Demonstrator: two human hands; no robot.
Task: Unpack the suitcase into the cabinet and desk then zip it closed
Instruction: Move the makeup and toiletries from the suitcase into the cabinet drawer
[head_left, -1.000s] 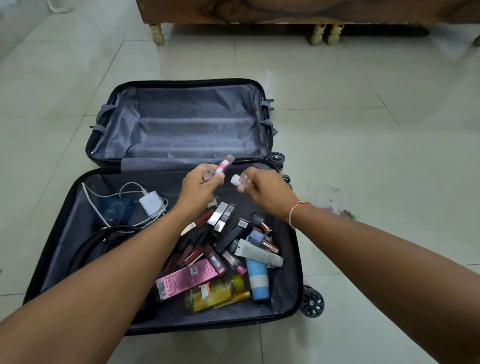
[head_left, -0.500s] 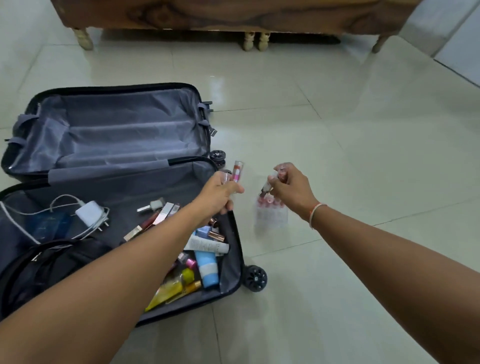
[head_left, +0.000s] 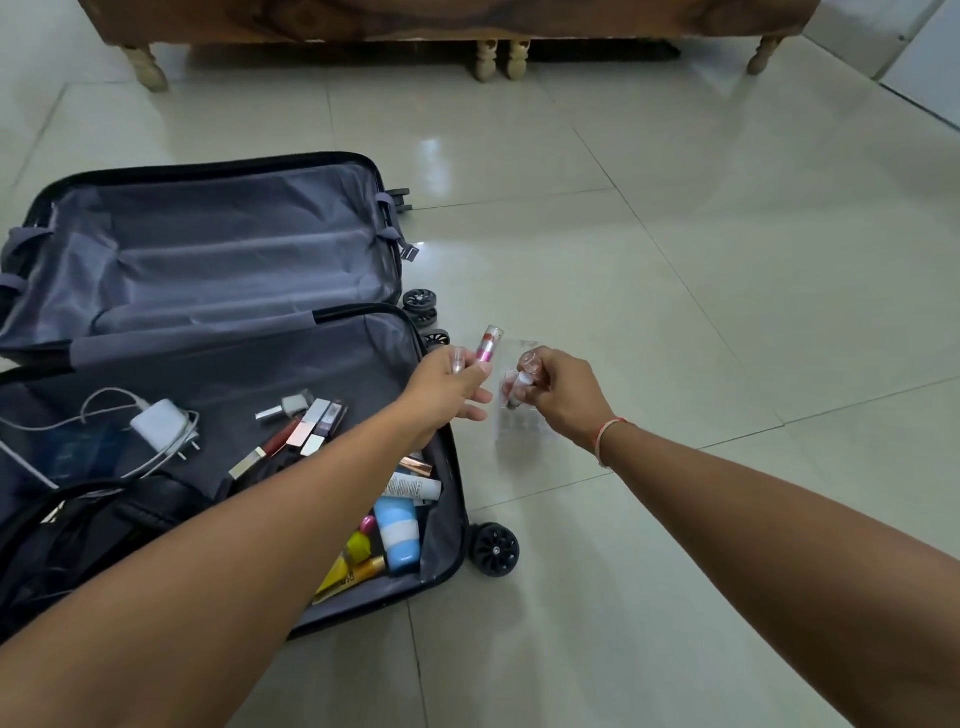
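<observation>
Head view: both hands lift small cosmetics clear of the open suitcase (head_left: 441, 467), over the floor (head_left: 675, 312) to its right.

Left hand (head_left: 447, 387) curls round a slim pink tube (head_left: 487, 345) with a clear cap and a second small clear vial, held upright, probably so they don't slip. Right hand (head_left: 563, 397) pinches a small clear, white-necked bottle (head_left: 519, 387) just above a clear plastic organiser (head_left: 519, 421) on the glossy tiles, likely to slot it in. Near half of the grey-lined hard-shell case holds lipsticks (head_left: 306, 428), a blue-and-white tube (head_left: 397, 535), a yellow bottle (head_left: 353, 561), a white charger (head_left: 158, 423) with cable and a black bag (head_left: 104, 519); the far half looks empty. A wooden bed (head_left: 415, 21) stands beyond.
</observation>
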